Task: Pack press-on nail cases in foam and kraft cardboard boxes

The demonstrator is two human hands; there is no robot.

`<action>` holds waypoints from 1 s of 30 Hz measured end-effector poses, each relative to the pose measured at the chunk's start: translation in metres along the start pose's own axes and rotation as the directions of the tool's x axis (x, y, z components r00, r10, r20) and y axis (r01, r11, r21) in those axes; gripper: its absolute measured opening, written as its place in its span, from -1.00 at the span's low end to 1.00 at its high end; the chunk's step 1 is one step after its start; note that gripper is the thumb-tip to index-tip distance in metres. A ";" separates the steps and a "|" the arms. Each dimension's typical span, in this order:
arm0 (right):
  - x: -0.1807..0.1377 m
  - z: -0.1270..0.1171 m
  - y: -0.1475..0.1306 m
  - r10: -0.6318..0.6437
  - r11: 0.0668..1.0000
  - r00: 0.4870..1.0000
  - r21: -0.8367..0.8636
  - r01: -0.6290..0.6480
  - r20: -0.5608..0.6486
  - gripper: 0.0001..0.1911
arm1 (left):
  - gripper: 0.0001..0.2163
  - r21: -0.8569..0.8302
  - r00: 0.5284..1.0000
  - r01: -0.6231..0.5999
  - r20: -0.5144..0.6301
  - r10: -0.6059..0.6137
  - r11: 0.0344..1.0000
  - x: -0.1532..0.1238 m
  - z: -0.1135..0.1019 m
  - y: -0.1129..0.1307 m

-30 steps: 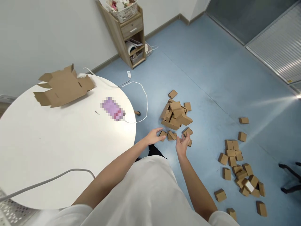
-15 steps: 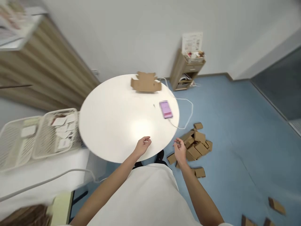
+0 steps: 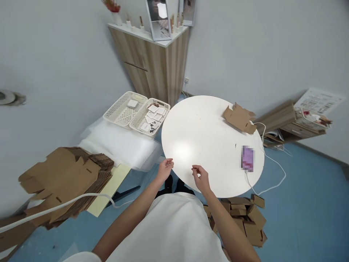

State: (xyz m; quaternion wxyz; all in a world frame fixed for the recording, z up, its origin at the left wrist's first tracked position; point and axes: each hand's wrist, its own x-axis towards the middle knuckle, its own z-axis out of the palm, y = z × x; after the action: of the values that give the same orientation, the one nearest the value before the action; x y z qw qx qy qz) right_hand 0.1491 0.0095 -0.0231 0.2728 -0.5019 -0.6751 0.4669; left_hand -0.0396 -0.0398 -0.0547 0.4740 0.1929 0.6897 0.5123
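Observation:
My left hand point(image 3: 165, 169) hovers at the near left edge of the round white table point(image 3: 207, 123), its fingers loosely bent and nothing visible in them. Over the table's near edge is my right hand point(image 3: 201, 178), half curled with a gap between thumb and fingers, also without anything visible in it. At the far right of the tabletop lies an unfolded brown cardboard box point(image 3: 240, 118). A blurred-out purple item point(image 3: 247, 159) with a white cable point(image 3: 272, 187) rests near the right edge.
Left of the table stand two white plastic baskets point(image 3: 116, 122), one holding white cards point(image 3: 155, 114). Flat cardboard blanks point(image 3: 68, 174) are stacked at lower left. Folded boxes point(image 3: 252, 225) lie on the floor at right. A wooden cabinet point(image 3: 152, 60) and low shelf point(image 3: 280, 120) stand behind.
My view has swung left, so the cardboard stack and cabinet top now show. My right hand has come from above the floor boxes to the table's near edge, closer to my left hand.

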 end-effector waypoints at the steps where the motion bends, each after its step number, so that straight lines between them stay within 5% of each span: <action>1: 0.006 0.005 -0.003 -0.006 1.000 0.999 0.003 0.006 0.050 -0.70 | -0.70 -0.014 1.000 -0.005 -0.022 0.005 1.000 -0.001 -0.004 0.002; 9: 0.052 0.034 -0.007 0.074 0.991 0.877 0.064 -0.118 0.475 -0.70 | -0.70 0.022 0.992 -0.011 -0.124 0.014 1.000 -0.001 -0.026 0.022; 13: 0.067 0.043 -0.016 0.115 0.939 0.886 0.241 -0.244 0.450 -0.68 | -0.69 0.026 0.979 -0.001 -0.206 0.007 1.000 0.006 -0.031 0.025; 20: 0.102 0.064 -0.037 0.201 0.898 0.863 0.265 -0.351 0.464 -0.69 | -0.66 -0.005 0.987 -0.008 -0.160 0.007 1.000 0.031 -0.048 0.048; 26: 0.146 0.109 -0.078 0.175 0.880 0.855 0.313 -0.358 0.488 -0.72 | -0.65 -0.061 0.981 -0.024 -0.195 0.012 0.998 0.084 -0.089 0.068; 30: 0.189 0.143 -0.097 0.125 0.945 0.817 0.182 -0.270 0.563 -0.70 | -0.66 -0.151 0.982 0.007 -0.185 -0.035 0.989 0.134 -0.114 0.074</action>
State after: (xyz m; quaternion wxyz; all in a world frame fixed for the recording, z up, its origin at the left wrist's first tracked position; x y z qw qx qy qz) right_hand -0.0774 0.1291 -0.0143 0.0812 -0.3772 -0.6029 0.6983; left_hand -0.2168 0.0307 -0.0464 0.4257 0.1007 0.6928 0.5733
